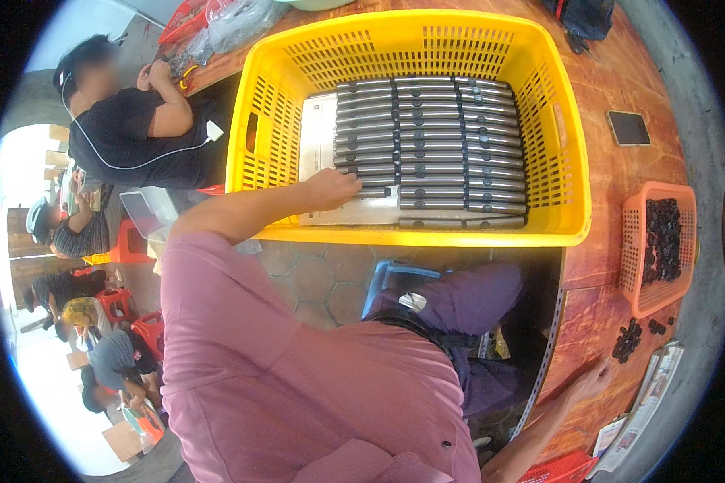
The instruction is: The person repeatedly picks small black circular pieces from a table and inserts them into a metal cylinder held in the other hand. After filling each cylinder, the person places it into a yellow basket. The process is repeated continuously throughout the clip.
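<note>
A large yellow plastic crate (568, 161) stands on a wooden table (612, 185) and holds neat rows of grey metal bars (435, 137) on a pale sheet. My left hand (330, 189) reaches in from the left, its fingers curled on the end of a short metal bar (376, 191) in the lowest left row. My right hand (592, 378) rests flat on the table at the lower right, fingers apart and holding nothing. It lies just left of a small pile of dark round parts (627, 340).
An orange basket (630, 249) of dark parts stands right of the crate, with a phone (628, 127) beyond it. Folded papers (648, 398) and a red basket (564, 471) lie at the lower right. A person in black (129, 133) sits far left; others sit on red stools.
</note>
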Demonstrator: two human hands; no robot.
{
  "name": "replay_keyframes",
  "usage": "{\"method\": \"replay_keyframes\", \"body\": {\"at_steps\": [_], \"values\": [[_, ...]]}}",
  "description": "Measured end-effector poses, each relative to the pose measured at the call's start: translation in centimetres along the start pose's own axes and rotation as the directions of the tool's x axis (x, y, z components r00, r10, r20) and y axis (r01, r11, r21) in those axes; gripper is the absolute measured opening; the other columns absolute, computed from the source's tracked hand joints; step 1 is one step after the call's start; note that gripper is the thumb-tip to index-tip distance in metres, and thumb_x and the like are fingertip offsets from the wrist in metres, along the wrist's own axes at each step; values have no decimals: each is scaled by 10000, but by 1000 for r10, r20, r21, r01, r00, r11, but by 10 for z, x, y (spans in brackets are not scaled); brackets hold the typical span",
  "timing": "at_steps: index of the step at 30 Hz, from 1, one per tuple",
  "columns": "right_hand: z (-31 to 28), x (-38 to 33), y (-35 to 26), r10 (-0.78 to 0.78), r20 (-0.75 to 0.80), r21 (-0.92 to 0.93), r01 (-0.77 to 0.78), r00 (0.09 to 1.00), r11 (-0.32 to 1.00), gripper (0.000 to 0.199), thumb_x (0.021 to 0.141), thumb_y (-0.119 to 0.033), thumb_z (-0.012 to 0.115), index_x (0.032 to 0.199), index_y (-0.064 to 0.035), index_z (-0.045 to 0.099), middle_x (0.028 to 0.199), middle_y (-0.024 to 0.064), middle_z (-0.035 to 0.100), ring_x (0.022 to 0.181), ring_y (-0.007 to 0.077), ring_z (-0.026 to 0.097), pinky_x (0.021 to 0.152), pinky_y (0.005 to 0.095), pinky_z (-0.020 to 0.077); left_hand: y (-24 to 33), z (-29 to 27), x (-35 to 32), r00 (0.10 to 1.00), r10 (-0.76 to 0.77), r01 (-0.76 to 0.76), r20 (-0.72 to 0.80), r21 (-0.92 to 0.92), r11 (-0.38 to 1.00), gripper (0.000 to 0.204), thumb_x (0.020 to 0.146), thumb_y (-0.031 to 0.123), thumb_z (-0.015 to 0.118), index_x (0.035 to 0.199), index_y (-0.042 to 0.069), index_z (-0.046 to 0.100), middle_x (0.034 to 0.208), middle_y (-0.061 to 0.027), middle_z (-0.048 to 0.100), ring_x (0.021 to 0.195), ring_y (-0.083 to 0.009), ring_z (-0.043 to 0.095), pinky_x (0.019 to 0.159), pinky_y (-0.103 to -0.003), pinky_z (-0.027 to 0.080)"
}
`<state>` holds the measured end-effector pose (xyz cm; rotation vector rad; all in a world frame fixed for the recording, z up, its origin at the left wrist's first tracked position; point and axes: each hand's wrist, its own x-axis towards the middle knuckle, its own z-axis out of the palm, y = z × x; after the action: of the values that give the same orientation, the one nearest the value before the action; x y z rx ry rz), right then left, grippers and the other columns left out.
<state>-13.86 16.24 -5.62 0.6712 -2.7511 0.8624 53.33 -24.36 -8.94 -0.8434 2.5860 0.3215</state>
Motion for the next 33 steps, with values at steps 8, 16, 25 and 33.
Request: {"method": "replay_keyframes", "body": {"at_steps": [8,16,25,33], "values": [[-4,-4,-19,2,20,14,-3,1000,1000,496,1001,-426,662,1103,57,714,1025,192,683,963,329,630,900,434,493,8,-9,20,1000,3,-3,16,20,1000,346,936,336,726,1018,4,669,917,-159,734,856,-327,744,726,-434,607],[0,-7,-27,-53,-19,116,55,998,992,527,1008,-444,650,1078,76,700,1000,195,656,937,322,608,868,444,486,6,-30,13,999,-51,51,14,1,999,378,952,401,699,993,26,684,926,-152,737,847,-319,740,737,-438,604],[-4,0,-8,-3,48,-8,3,999,1000,528,1016,-452,621,1061,66,713,982,200,657,930,326,614,854,447,486,1,-45,51,994,1,26,109,-250,968,412,971,432,673,878,32,704,859,-157,735,843,-320,719,717,-438,568],[2,-3,-17,-68,3,4,68,998,998,561,1015,-487,622,1090,61,716,1000,210,657,946,334,621,859,440,490,12,-34,82,977,82,-67,199,-82,994,388,844,376,805,964,14,732,920,-192,743,931,-386,722,803,-483,577]]}}
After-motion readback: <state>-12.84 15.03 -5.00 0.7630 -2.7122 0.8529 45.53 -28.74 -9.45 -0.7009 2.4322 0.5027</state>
